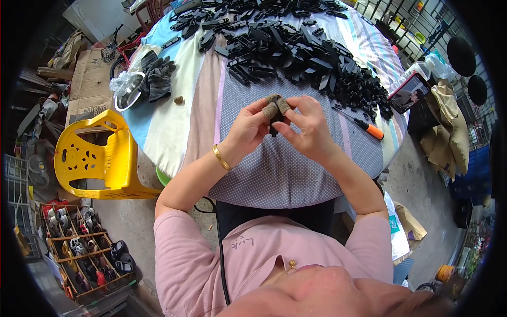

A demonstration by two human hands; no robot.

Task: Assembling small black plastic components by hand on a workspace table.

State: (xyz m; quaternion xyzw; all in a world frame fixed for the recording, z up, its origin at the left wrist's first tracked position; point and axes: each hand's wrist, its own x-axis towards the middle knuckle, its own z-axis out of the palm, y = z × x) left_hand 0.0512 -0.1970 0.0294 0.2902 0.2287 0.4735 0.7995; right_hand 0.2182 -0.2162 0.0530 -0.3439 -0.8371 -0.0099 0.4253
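- Far left of the hands, a yellow chair [100, 158] stands beside the table [274, 169]; grey gloves [157, 74] lie on the cloth nearer them.
- The left hand [248, 129] and right hand [309, 124] meet above the table, both pinching one small black part [274, 126] between cloth-capped fingertips [270, 110].
- Beyond the hands lies a heap of black parts [296, 47].
- Right of the right hand rests an orange-handled tool [369, 128].

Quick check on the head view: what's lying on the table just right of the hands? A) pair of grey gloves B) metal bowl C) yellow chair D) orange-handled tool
D: the orange-handled tool lies on the dotted cloth right of the right hand; the grey gloves and metal bowl sit far left, and the yellow chair stands on the floor.
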